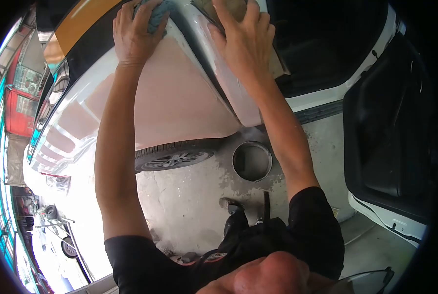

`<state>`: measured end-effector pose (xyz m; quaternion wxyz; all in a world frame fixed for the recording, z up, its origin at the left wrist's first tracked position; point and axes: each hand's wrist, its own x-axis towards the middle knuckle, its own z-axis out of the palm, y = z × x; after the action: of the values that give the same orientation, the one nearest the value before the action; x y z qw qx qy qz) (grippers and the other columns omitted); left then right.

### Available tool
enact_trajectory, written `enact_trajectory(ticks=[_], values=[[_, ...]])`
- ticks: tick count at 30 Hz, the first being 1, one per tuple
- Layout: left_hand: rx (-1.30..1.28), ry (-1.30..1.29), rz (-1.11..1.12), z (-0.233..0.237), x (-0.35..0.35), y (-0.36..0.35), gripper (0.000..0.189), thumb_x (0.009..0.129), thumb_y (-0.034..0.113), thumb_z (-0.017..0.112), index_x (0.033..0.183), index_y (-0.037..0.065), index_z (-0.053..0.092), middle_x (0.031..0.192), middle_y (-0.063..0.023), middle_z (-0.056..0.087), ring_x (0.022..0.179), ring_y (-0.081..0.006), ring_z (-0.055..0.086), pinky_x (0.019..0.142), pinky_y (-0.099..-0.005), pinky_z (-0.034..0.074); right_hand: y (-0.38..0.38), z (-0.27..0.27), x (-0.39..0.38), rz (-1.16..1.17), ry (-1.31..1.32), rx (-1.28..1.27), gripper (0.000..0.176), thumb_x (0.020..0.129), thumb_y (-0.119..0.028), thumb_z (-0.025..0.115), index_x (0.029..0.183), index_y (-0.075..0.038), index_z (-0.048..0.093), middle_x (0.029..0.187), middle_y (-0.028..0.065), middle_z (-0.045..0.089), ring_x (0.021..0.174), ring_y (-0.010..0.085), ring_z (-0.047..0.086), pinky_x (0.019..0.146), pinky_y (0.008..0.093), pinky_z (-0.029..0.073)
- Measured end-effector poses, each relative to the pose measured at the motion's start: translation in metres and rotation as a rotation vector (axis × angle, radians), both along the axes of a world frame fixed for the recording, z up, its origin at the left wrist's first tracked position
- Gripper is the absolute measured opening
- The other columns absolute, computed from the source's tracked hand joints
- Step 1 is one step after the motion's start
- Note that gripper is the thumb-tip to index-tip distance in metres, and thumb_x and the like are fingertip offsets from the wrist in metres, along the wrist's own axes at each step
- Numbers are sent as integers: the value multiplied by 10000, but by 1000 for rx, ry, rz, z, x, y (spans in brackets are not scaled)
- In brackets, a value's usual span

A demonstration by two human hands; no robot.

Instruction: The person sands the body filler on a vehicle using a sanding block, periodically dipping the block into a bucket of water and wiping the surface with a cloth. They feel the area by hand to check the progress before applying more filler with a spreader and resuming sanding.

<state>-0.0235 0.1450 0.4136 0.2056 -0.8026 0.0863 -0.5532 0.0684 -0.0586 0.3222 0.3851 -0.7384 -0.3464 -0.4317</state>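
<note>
My left hand [134, 38] is closed around a crumpled blue cloth [161, 13] at the top of the car's fender [172, 93]. Dull pinkish patches cover much of that white panel. To its right, my right hand [247, 41] presses a flat brown piece, which looks like sandpaper [231, 9], against the upper part of the narrow white panel [243, 100] by the door opening. The fingers curl over its edge, and the hand partly hides it. A dark gap separates the two panels.
A round bucket [235, 171] of greyish liquid stands on the concrete floor beside the front wheel [175, 158]. The open car door [388, 137] with black trim stands at my right. A red vehicle [23, 103] and a wheeled metal frame [72, 245] are at the far left.
</note>
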Motion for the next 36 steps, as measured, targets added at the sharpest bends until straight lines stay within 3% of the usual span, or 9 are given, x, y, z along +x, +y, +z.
enact_trajectory(ticks=[5,6,10,16,20,24,31,35,36], values=[[-48,-17,16,-1,-1,0,348,795,225,837,1121,184,721,1066,-81,660,1006,-288,651,887,-416,513,-20,-53,-19,-14,-64,-17,623,863,-276,774,1432,-254,522,1239,290,473,947,413,518,774,502,430],[-51,-9,17,-3,-1,-1,344,797,226,836,1119,184,722,1066,-79,660,1008,-287,651,889,-417,513,-23,-34,-23,-56,-33,-98,633,862,-272,776,1440,-243,518,1253,310,466,945,416,513,782,505,424],[-11,2,-6,0,0,-1,345,794,228,840,1116,187,724,1078,-79,665,1019,-289,654,891,-417,512,2,10,-2,-21,-10,13,632,876,-288,763,1452,-254,504,1271,315,455,965,423,500,782,523,420],[-34,-27,-2,-1,-1,-3,341,799,247,835,1117,192,724,1103,-77,671,1022,-288,653,891,-414,510,-19,-27,-24,-129,15,-80,583,903,-285,727,1444,-261,511,1217,290,455,961,421,498,795,525,425],[-26,-13,11,1,-2,-3,353,796,246,836,1126,198,720,1099,-71,669,1015,-283,652,880,-406,506,-4,12,-7,-147,104,16,598,889,-308,738,1444,-278,520,1256,303,430,982,454,494,817,541,426],[-67,-2,17,2,-4,-6,349,797,243,835,1124,200,719,1096,-62,666,1012,-270,651,863,-397,504,-13,-24,-32,-92,24,-1,578,889,-308,735,1430,-255,537,1196,276,448,950,431,498,796,533,425],[-49,-16,17,-1,-3,-3,347,800,243,838,1123,209,717,1094,-56,663,1013,-264,652,849,-388,505,-7,23,-16,-220,181,-8,553,908,-310,715,1437,-242,571,1225,286,449,1001,436,511,859,512,445],[-52,-32,16,-2,-2,-4,341,806,246,836,1123,206,718,1095,-60,663,1021,-266,652,857,-392,505,-10,-20,-31,-91,41,-69,565,901,-304,710,1437,-252,540,1212,291,445,980,437,494,821,530,425],[-43,-27,24,-1,-3,-3,341,807,248,836,1124,205,718,1096,-61,662,1022,-266,652,857,-392,504,-14,-5,-29,-118,43,-121,555,898,-311,714,1427,-248,556,1212,296,439,983,434,494,819,535,421]])
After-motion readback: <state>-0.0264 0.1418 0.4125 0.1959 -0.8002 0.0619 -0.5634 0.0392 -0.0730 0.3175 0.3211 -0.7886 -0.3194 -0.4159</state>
